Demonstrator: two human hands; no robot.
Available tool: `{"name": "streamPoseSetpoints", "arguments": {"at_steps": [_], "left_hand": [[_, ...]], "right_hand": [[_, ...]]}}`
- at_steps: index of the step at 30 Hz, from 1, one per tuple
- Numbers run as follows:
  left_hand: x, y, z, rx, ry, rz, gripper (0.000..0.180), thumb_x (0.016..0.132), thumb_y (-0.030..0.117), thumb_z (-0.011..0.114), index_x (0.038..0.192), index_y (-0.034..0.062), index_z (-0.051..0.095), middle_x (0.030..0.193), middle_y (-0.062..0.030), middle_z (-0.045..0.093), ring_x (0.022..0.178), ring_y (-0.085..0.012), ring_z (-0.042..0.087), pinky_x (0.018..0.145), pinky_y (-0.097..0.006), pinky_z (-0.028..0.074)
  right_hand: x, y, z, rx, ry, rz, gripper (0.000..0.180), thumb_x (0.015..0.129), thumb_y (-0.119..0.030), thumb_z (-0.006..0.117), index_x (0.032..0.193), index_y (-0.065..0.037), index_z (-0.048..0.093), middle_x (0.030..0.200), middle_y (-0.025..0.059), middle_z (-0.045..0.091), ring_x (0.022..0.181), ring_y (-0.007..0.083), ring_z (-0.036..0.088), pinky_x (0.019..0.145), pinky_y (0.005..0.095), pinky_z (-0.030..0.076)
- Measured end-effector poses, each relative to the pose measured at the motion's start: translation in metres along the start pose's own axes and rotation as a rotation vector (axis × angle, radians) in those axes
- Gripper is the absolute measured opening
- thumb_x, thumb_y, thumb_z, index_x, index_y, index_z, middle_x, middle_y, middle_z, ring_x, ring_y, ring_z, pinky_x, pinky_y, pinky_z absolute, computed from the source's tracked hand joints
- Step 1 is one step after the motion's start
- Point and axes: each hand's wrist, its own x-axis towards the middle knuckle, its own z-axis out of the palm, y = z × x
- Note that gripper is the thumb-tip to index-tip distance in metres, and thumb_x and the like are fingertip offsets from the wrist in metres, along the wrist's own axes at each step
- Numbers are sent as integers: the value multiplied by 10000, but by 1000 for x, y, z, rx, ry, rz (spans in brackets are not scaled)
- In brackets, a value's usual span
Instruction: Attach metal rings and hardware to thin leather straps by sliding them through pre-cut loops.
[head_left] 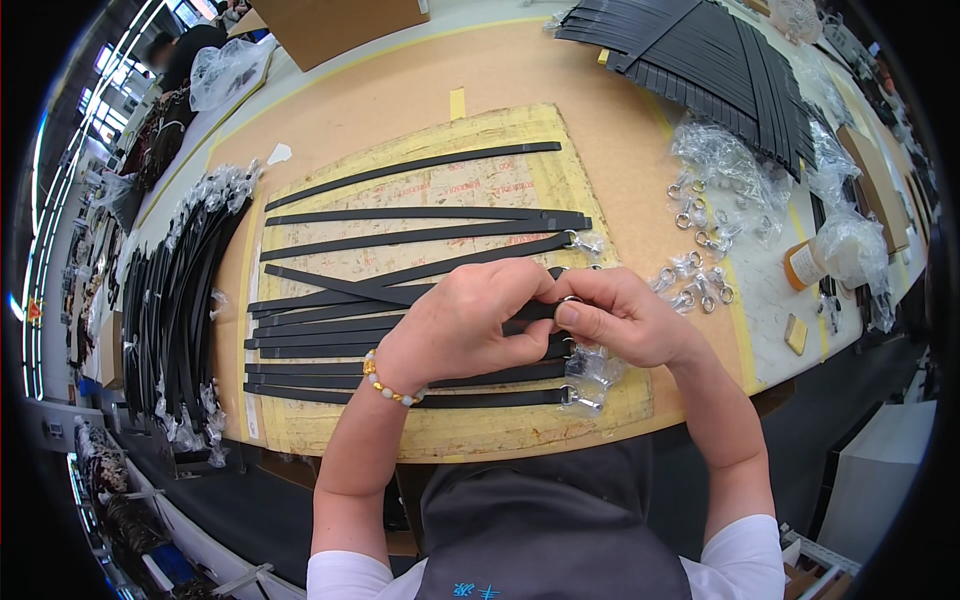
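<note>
Over the right side of the board, my left hand (462,315) and my right hand (632,320) meet, fingers pinched together. Between them is the end of a black strap (532,311), with a metal ring (570,299) at my right fingertips. Fingers hide part of that end. Beneath my hands, several more black straps (410,169) lie roughly side by side across a worn yellow-edged board (560,130). Near my right wrist, a strap end carries a metal snap hook (583,400) in clear plastic.
Loose metal snap hooks (692,285) lie right of the board, below a clear plastic bag (735,170). A large stack of black straps (690,60) sits at the far right. Bundled straps (180,290) hang along the left edge. An orange-labelled container (804,266) stands right.
</note>
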Motion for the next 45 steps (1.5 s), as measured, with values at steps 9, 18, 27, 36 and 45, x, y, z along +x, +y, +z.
{"name": "streamPoseSetpoints", "arguments": {"at_steps": [9,18,27,36,45], "left_hand": [[-1,-3,-2,-38,-38,-28,207,727,21,760,903,45,654,788,-67,670,672,-194,662,578,-283,520],[-1,8,-2,-165,-111,-119,391,750,-21,641,1135,-9,579,928,-81,699,792,-140,683,652,-242,538],[-8,7,-14,-328,-22,-207,381,750,-54,584,1128,-11,568,914,-39,608,792,-73,579,630,-197,451],[-3,8,-16,-327,-31,-223,339,750,-46,586,1088,-11,587,872,-31,603,742,-60,545,604,-183,409],[0,-16,-4,-434,-160,-297,186,869,5,699,1036,-10,619,946,-28,641,850,-85,606,768,-243,523]], "right_hand": [[3,8,7,-33,69,-68,261,1045,-249,574,1011,1,641,769,-23,562,735,50,464,639,244,399],[5,25,21,54,158,-195,287,1016,-158,559,1209,27,666,908,20,654,840,64,543,747,272,474],[2,12,7,310,-34,-81,281,1054,-336,577,939,-80,568,859,-39,589,717,28,458,634,215,388],[-1,4,8,238,29,-35,267,1039,-280,605,889,-63,563,830,-45,554,717,35,443,636,224,373],[8,23,8,-1,165,-200,292,975,-147,622,749,-34,475,692,-51,408,682,54,375,585,281,320]]}}
